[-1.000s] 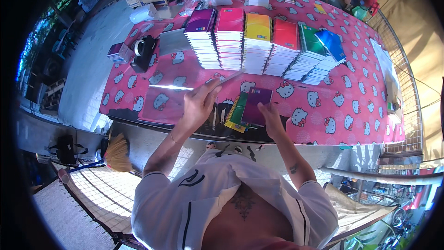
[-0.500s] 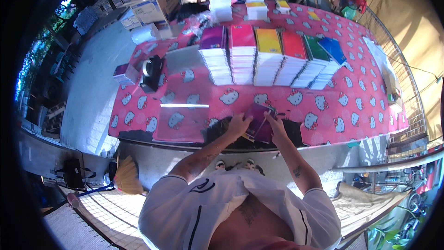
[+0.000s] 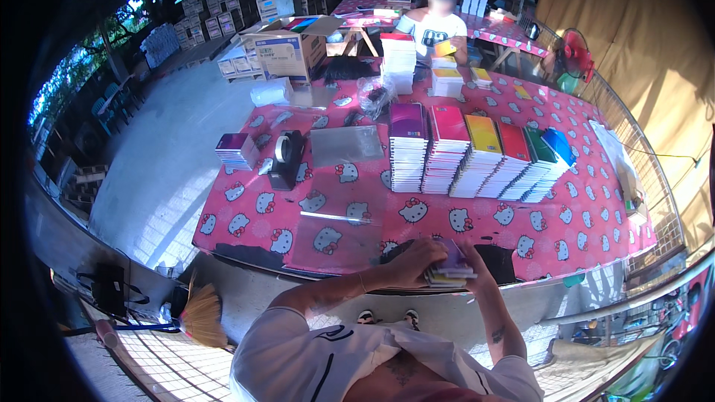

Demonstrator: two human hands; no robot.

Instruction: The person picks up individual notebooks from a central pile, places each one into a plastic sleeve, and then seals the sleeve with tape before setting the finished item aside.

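Observation:
A small stack of spiral notebooks with a purple cover on top is between my hands at the table's near edge, its lower edge tilted towards me. My left hand closes round its left side. My right hand grips the right side. Beyond them stand tall notebook stacks in a row: purple, pink, yellow, red, green and blue. Left of my hands, a clear plastic sheet lies on the pink patterned tablecloth.
A black tape dispenser, a short purple notebook stack and another plastic sheet lie to the left. Behind are an open carton and a co-worker holding a yellow notebook. A red fan stands far right.
The view has tipped up, bringing the co-worker into fuller sight. The notebooks in my hands, lying flatter before, are now tilted with their edges towards me; my left hand wraps further round them.

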